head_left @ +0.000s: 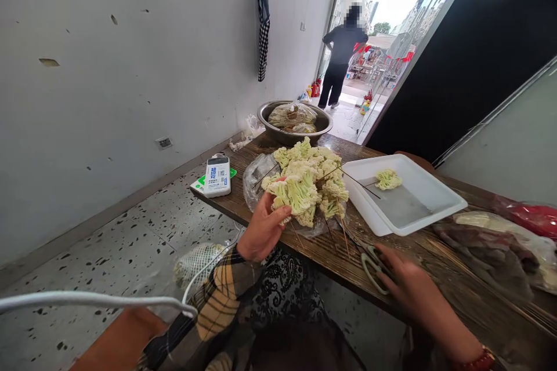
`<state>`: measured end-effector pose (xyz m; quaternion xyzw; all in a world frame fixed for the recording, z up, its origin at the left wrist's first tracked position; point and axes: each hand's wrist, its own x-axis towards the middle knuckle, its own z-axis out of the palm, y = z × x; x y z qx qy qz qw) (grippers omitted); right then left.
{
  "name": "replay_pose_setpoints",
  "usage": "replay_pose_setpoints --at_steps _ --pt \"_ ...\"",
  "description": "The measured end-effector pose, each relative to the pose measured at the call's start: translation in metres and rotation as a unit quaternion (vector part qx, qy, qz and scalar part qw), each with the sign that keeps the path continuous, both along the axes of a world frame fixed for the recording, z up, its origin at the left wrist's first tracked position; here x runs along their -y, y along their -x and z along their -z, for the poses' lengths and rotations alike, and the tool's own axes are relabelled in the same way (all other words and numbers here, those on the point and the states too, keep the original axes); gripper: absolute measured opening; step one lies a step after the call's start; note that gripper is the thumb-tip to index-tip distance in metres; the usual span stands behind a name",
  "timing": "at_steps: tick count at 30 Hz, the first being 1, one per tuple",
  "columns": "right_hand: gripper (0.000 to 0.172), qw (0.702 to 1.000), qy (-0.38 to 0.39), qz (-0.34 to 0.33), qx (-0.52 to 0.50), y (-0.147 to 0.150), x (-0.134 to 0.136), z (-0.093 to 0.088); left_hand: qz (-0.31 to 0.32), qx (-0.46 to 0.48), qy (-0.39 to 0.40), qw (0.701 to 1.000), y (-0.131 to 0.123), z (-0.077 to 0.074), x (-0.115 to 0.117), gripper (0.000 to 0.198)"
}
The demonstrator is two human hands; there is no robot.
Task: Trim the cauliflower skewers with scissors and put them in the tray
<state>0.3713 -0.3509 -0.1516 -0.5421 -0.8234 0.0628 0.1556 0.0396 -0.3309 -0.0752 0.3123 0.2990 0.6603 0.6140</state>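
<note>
My left hand [262, 227] grips a cauliflower piece [290, 191] at the near edge of a cauliflower pile [315, 169] lying on clear plastic on the wooden table [470, 284]. My right hand [407, 284] rests on the table with its fingers on pale green scissors [375, 266]. Thin bamboo skewers [343, 235] lie beside the pile. A white tray [429, 208] to the right holds one skewered cauliflower piece [388, 179].
A metal bowl [324, 123] with bagged food stands at the table's far end. A white power bank [217, 175] lies at the left corner. Dark and red plastic bags [500, 243] fill the right side. A person [339, 58] stands in the doorway.
</note>
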Motion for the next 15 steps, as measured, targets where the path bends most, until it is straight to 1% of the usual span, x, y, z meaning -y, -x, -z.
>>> replay_pose_setpoints --at_steps 3,6,9,11,13,15 --pt "0.045 1.000 -0.007 0.020 0.010 -0.016 0.011 0.007 -0.004 -0.012 0.003 1.000 0.002 0.000 -0.001 0.059" --pt "0.049 0.999 0.023 0.040 0.008 -0.033 0.022 0.006 -0.008 -0.022 0.004 1.000 0.003 -0.001 -0.004 0.060" --pt "0.050 0.994 0.087 0.066 -0.029 -0.048 0.032 -0.005 -0.015 -0.030 0.005 0.999 0.004 -0.004 -0.007 0.063" --pt "0.048 0.984 0.130 0.092 -0.078 -0.057 0.038 -0.015 -0.022 -0.037 0.010 0.999 0.006 -0.006 -0.010 0.064" --pt "0.051 0.970 0.151 0.128 -0.145 -0.061 0.043 -0.024 -0.029 -0.044 0.017 0.998 0.008 -0.009 -0.013 0.065" --pt "0.058 0.948 0.160 0.153 -0.226 -0.056 0.045 -0.034 -0.035 -0.045 0.015 0.998 0.009 -0.010 -0.016 0.066"
